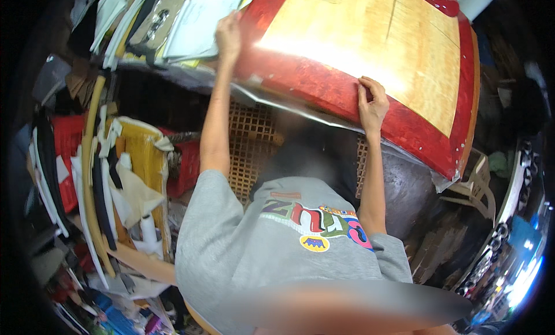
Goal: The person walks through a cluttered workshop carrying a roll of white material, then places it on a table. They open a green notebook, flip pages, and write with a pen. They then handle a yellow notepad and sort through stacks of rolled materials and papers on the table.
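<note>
Can't tell what's done, what's left or if anything's pinched; left hand and right hand curled at red-bordered bench.

A loose grey short-sleeved T-shirt bears multicoloured lettering beside a yellow oval motif with purple.

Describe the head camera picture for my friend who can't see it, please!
Someone in a grey T-shirt stretches both bare arms to a red-bordered table, left hand beside a flat white packet, right hand at its near edge. A brown lattice shows below.
</note>
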`<move>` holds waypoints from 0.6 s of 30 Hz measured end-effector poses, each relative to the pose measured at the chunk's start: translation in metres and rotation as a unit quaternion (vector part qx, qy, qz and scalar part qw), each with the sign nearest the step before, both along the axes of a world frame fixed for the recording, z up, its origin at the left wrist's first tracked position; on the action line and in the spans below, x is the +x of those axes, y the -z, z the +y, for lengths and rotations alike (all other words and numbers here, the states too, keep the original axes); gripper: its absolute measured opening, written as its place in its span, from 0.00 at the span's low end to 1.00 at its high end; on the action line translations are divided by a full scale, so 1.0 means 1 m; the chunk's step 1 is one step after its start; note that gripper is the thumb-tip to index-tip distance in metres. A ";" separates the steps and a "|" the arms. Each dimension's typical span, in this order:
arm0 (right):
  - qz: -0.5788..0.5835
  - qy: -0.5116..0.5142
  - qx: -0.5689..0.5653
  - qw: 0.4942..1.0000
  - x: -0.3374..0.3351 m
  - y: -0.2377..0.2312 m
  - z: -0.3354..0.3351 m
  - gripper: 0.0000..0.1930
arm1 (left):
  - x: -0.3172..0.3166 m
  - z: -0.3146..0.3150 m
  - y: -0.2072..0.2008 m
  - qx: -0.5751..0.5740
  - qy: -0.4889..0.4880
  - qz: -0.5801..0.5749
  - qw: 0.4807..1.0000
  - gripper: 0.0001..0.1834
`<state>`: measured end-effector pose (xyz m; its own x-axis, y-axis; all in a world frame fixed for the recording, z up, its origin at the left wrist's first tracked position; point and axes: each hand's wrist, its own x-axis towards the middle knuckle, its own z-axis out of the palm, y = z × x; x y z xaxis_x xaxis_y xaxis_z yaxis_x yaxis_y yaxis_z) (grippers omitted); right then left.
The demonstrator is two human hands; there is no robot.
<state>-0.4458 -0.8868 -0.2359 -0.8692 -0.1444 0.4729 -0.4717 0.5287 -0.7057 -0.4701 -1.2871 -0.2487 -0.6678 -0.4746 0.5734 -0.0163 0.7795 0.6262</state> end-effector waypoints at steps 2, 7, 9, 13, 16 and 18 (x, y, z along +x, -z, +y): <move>0.003 0.013 -0.002 1.000 -0.004 0.002 -0.002 0.06 | -0.020 -0.031 0.005 -0.021 -0.024 -0.029 0.999 0.18; -0.005 0.019 -0.005 1.000 -0.013 0.004 -0.005 0.06 | -0.070 -0.066 0.014 -0.055 -0.013 -0.075 0.996 0.21; 0.011 0.024 0.005 1.000 -0.016 0.003 -0.007 0.06 | -0.078 -0.047 0.011 -0.122 -0.013 -0.063 0.990 0.24; 0.020 0.032 -0.007 0.999 -0.020 -0.001 -0.009 0.05 | -0.053 0.047 -0.017 -0.018 0.166 -0.075 0.983 0.26; 0.012 0.028 -0.015 0.999 -0.018 -0.002 -0.009 0.06 | 0.001 0.162 -0.018 0.178 0.281 -0.121 0.935 0.22; 0.014 0.020 -0.020 1.000 -0.017 -0.003 -0.008 0.07 | 0.018 0.213 -0.012 -0.027 0.303 -0.101 0.947 0.22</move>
<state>-0.4629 -0.8952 -0.2329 -0.8604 -0.0909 0.5015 -0.4708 0.5185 -0.7138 -0.4519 -1.0738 -0.2363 -0.9068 0.0573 0.4177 0.3297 0.7140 0.6177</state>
